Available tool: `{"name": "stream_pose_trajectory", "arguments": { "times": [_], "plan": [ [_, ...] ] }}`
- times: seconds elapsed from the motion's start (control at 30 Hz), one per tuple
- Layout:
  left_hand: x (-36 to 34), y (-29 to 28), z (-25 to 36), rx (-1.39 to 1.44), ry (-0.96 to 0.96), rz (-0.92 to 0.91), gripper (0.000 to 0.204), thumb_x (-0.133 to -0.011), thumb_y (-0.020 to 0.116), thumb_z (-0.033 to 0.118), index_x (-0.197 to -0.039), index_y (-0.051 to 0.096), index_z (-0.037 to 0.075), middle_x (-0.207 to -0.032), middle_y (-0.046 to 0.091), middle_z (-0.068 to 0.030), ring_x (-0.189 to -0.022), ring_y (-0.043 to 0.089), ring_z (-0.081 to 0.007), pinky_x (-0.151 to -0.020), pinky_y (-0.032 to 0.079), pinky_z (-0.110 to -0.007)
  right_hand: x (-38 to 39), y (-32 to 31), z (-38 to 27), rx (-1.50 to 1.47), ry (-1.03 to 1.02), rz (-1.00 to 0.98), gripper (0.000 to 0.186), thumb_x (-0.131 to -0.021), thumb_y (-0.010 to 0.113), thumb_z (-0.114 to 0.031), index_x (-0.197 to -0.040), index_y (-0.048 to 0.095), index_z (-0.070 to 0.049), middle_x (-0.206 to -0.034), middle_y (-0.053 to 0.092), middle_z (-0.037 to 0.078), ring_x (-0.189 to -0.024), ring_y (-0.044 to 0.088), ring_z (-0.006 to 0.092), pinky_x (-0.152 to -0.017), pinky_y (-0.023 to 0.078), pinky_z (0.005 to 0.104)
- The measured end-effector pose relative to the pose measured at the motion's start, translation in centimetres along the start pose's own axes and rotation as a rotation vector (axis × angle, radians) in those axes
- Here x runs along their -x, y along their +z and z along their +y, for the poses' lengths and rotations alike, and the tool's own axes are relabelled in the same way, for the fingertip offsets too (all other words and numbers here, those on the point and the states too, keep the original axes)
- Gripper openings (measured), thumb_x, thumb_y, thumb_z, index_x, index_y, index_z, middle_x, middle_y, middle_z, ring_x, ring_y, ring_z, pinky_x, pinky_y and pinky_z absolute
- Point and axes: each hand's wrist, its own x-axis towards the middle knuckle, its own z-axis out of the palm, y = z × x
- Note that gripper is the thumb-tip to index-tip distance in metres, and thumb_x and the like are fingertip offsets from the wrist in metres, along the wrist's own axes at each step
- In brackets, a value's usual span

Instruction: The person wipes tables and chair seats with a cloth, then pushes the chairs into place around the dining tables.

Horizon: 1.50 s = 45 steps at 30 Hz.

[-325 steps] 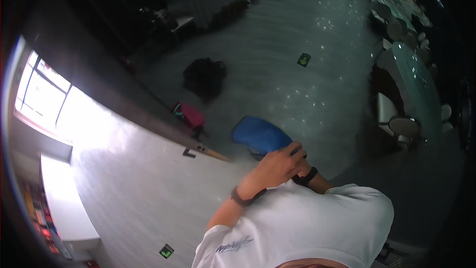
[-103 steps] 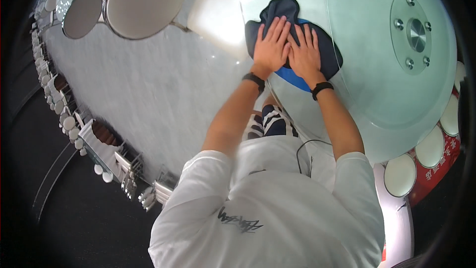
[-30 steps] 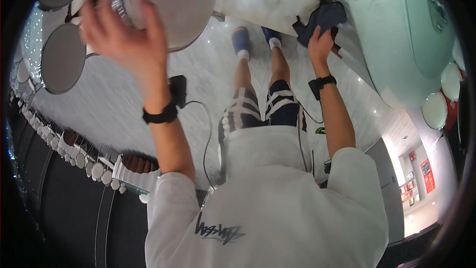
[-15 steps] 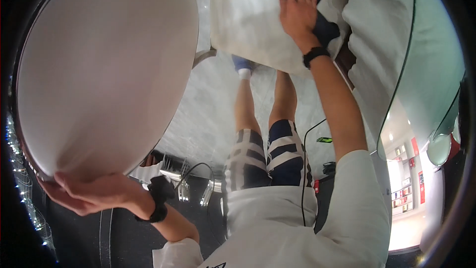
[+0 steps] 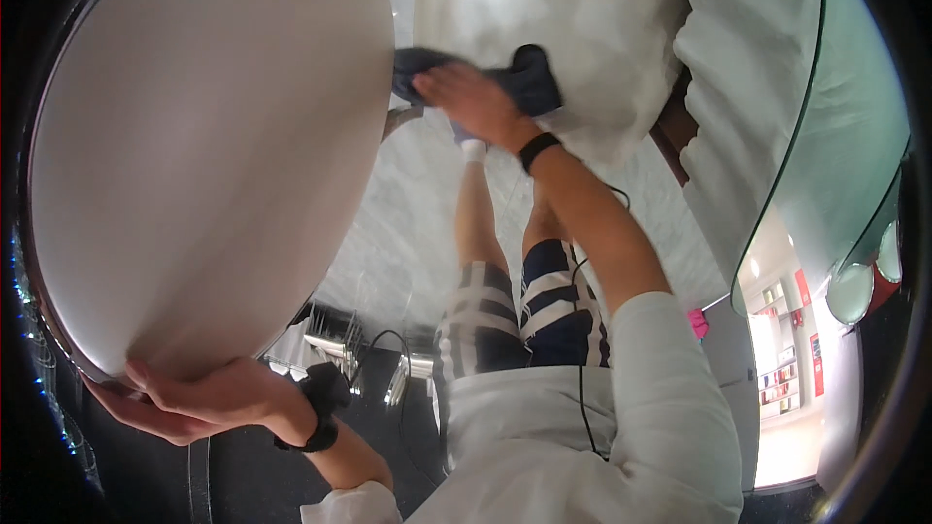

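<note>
A large, pale round chair back (image 5: 204,146) with a metal rim fills the left side. My left hand (image 5: 209,403) grips its near, lower edge, fingers curled round the rim. At the top middle is a white padded seat (image 5: 544,5). My right hand (image 5: 471,102), blurred by motion, presses on a dark cloth (image 5: 529,82) at the seat's near left part, beside the chair back, with its fingers together over the cloth. Black bands with cables are on my wrists.
A white draped tablecloth (image 5: 738,58) and a green glass tabletop (image 5: 849,78) are at the right. My legs stand on the pale marbled floor (image 5: 369,223). A bright doorway with shelves (image 5: 777,349) and small round chair backs (image 5: 852,291) show at the lower right.
Earlier both hands pressed cloths on the glass table. Since half a second ago my right hand has moved the cloth left and nearer across the seat. My left hand stays on the chair back.
</note>
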Motion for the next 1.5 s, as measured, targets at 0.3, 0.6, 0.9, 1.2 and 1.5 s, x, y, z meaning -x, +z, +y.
{"name": "stream_pose_trajectory", "arguments": {
  "times": [0.3, 0.6, 0.9, 1.2, 1.5],
  "plan": [
    [-1.1, -0.3, 2.9, 0.284, -0.537, -0.042, 0.043, -0.106, 0.045, 0.044, -0.132, 0.064, 0.016, -0.140, 0.060, -0.0175, -0.115, 0.071, -0.0296, -0.083, 0.068, -0.044, 7.3, -10.4, 10.2, 0.202, 0.679, 0.248, 0.065, -0.093, 0.062, -0.015, -0.155, 0.045, -0.009, -0.166, 0.037, 0.011, -0.153, 0.034, 0.0318, -0.124, 0.026, 0.0489],
    [-0.9, 0.4, -0.5, 0.001, 0.182, 0.091, 0.038, -0.107, 0.049, 0.032, -0.141, 0.054, 0.016, -0.140, 0.061, -0.0189, -0.114, 0.070, -0.0376, -0.082, 0.067, -0.045, 3.3, -7.4, 12.2, 0.533, 1.257, 0.536, 0.055, -0.099, 0.055, -0.026, -0.148, 0.051, 0.001, -0.163, 0.035, 0.024, -0.151, 0.031, 0.0451, -0.121, 0.023, 0.0592],
    [-0.7, 1.0, -0.4, 0.171, -0.090, 0.041, 0.025, -0.104, 0.053, 0.021, -0.109, 0.065, 0.000, -0.098, 0.067, -0.0127, -0.078, 0.070, -0.0212, -0.059, 0.057, -0.032, -2.0, -2.6, -1.6, 0.152, 0.546, -0.065, 0.071, -0.093, 0.055, -0.015, -0.161, 0.037, -0.017, -0.171, 0.026, 0.011, -0.158, 0.022, 0.0336, -0.127, 0.015, 0.0537],
    [-0.4, 2.5, -0.3, 0.327, -0.597, 0.024, 0.046, -0.105, 0.042, 0.028, -0.089, 0.072, -0.002, -0.095, 0.071, -0.0132, -0.080, 0.071, -0.0251, -0.070, 0.060, -0.039, 8.7, -5.7, -1.6, 0.074, 0.098, -0.283, 0.070, -0.094, 0.053, -0.013, -0.162, 0.035, -0.022, -0.169, 0.031, -0.004, -0.154, 0.032, 0.0172, -0.127, 0.024, 0.0378],
    [-1.1, 2.0, -1.2, 0.302, -0.655, 0.032, 0.047, -0.100, 0.043, 0.034, -0.094, 0.074, -0.001, -0.099, 0.071, -0.0174, -0.083, 0.072, -0.0294, -0.072, 0.059, -0.045, 19.1, -10.5, 5.3, -0.034, 0.924, 0.400, 0.058, -0.105, 0.050, -0.019, -0.154, 0.036, 0.008, -0.163, 0.030, 0.029, -0.150, 0.029, 0.0478, -0.124, 0.025, 0.0537]
  ]
}}
